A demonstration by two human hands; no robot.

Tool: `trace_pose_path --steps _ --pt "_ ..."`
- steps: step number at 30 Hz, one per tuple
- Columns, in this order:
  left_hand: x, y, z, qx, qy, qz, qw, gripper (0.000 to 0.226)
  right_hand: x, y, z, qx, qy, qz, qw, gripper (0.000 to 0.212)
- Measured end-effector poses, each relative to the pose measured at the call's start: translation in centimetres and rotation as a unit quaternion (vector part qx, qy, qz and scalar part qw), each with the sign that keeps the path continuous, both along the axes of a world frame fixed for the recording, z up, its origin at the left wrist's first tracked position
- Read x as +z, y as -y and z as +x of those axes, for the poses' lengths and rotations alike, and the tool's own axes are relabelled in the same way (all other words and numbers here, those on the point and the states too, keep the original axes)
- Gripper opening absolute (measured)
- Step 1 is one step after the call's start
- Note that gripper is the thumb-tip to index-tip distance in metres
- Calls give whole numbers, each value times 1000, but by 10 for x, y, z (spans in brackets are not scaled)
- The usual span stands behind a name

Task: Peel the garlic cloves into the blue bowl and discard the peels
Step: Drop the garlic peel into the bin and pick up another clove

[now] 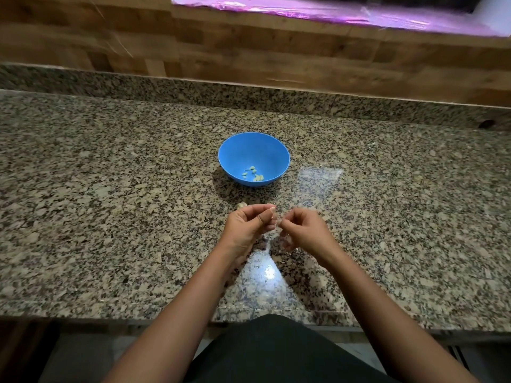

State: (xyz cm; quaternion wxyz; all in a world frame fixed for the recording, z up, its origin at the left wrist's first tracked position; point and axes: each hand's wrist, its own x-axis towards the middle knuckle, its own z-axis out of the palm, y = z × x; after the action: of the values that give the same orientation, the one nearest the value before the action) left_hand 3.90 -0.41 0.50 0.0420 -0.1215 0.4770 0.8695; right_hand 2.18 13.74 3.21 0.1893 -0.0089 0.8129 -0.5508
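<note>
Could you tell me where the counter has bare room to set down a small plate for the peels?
The granite counter is bare left of the blue bowl and right of it, out to the frame's edges. It is crowded in the middle, where the left hand and right hand work near the bowl.

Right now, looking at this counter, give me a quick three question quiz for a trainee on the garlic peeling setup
1. True or false: the blue bowl already holds a few peeled cloves.
2. Where is the bowl relative to the hands? A) beyond them, farther from the person B) left of them, at the counter edge C) under the right hand
3. Fill in: the left hand and right hand meet above the granite ______, fingertips curled round something small.

Key: 1 true. 2 A. 3 counter. What the fingers pinch is too small to identify, though a garlic clove seems likely.
</note>
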Motion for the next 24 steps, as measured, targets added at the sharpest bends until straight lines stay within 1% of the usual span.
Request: trace_pose_path --steps 2,3,5,6,7,8,11,13,15,18,22,24 --pt "-1 2 0 -4 14 12 1000 10 -3 -3 0 31 -53 115 991 26" --pt "-2 3 0 -6 19 14 1000 10 -4 -4 1 33 -73 148 986 31" --pt "-3 4 1 -10 25 15 1000 11 -7 -7 2 16 -92 163 982 30" --pt "-2 5 2 -13 28 12 999 11 -9 -7 1 7 -96 164 982 25" --pt "-2 5 2 -15 28 6 999 11 -9 -6 1 -3 -91 150 985 17" --pt "-2 5 2 -16 28 -2 999 11 -8 -5 2 -12 -77 114 990 11" --pt "0 4 3 -19 25 -29 999 9 -1 -1 2 -23 -9 -52 998 9" --pt "3 3 2 -23 19 -49 998 8 3 3 3 -27 17 -115 993 7" --pt "6 1 1 -24 8 -62 998 10 3 7 3 -45 14 -129 991 10" --pt "6 0 0 -18 4 -73 997 12 -1 11 2 -78 2 -138 987 7" --pt "4 0 -2 -14 -14 -164 986 14 -3 11 0 -98 -8 -164 982 7" --pt "3 -2 -3 -4 -15 -176 984 14 -1 12 -1 -101 -8 -180 978 11"
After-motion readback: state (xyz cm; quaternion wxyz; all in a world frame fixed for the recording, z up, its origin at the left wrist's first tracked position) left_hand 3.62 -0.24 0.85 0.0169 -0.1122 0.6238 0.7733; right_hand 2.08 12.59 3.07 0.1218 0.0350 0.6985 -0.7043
